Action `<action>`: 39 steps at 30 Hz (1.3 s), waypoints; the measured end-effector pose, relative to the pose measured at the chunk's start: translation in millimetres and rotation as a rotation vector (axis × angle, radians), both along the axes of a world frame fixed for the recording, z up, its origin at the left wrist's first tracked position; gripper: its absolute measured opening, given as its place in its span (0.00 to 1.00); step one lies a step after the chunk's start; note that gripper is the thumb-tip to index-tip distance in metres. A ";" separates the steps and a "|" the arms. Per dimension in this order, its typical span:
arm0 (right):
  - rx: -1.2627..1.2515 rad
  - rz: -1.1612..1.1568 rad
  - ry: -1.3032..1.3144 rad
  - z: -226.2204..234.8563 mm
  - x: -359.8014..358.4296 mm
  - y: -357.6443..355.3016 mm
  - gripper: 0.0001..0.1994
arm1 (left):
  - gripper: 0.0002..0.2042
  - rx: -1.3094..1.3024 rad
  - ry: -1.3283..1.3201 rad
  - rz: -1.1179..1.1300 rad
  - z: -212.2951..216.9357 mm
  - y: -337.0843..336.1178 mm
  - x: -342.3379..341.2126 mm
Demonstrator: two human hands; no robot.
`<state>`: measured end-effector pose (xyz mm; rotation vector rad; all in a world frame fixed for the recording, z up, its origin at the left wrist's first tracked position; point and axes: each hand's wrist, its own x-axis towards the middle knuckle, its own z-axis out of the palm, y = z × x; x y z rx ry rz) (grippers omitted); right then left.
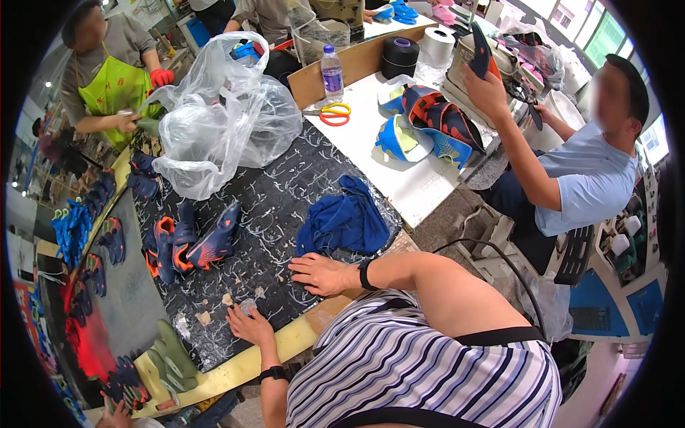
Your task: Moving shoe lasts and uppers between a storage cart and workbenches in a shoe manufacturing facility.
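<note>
Head view of a shoe workbench, all positions given relative to the dark patterned mat [285,192] that covers the bench top. The person's right hand [322,274] lies flat on the mat's near edge, palm down, fingers spread and clamped on nothing; it rests just beside the crumpled blue cloth [344,220], whose lower fold it nearly touches, seemingly a resting or bracing pose. The left hand [247,325] sits at the mat's near-left corner with fingertips together over a small pale scrap [247,307]; whether the scrap is actually pinched cannot be told. Further pale offcuts [204,318] are scattered on the mat around that hand, suggesting trimming waste left where it fell. On the mat's left part lies a cluster of navy-and-orange shoe uppers [187,245], set within arm's reach. At the mat's far end a large clear plastic bag [217,118] stands slack and open. Beyond the mat's right edge a white tabletop [399,182] carries blue and orange shoe parts [428,128], a water bottle [332,71] and yellow-handled scissors [335,113]. Two other people work beyond the mat's far and right sides
</note>
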<state>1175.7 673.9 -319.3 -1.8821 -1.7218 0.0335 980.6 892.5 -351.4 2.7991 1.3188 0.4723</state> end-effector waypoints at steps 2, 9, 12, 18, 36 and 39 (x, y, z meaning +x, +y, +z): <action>-0.003 0.003 0.003 0.7 0.0 0.4 0.21 | 0.22 -0.015 0.013 0.012 -1.4 0.3 0.1; 0.029 -0.012 -0.002 7.3 -0.3 -1.4 0.20 | 0.23 0.004 0.007 -0.004 -3.1 0.4 -0.8; 0.022 -0.008 -0.003 8.6 -0.7 -0.9 0.21 | 0.23 0.012 0.008 -0.002 -2.9 0.9 -1.7; 0.024 -0.007 -0.001 8.9 -1.4 0.0 0.20 | 0.22 -0.012 0.047 0.020 -0.1 0.5 -2.1; 0.027 -0.017 -0.003 4.3 3.7 -6.2 0.21 | 0.22 0.032 0.052 -0.025 5.6 -3.7 4.2; 0.026 -0.014 0.010 3.7 5.1 -10.2 0.21 | 0.22 0.047 0.068 -0.051 6.6 -5.8 5.8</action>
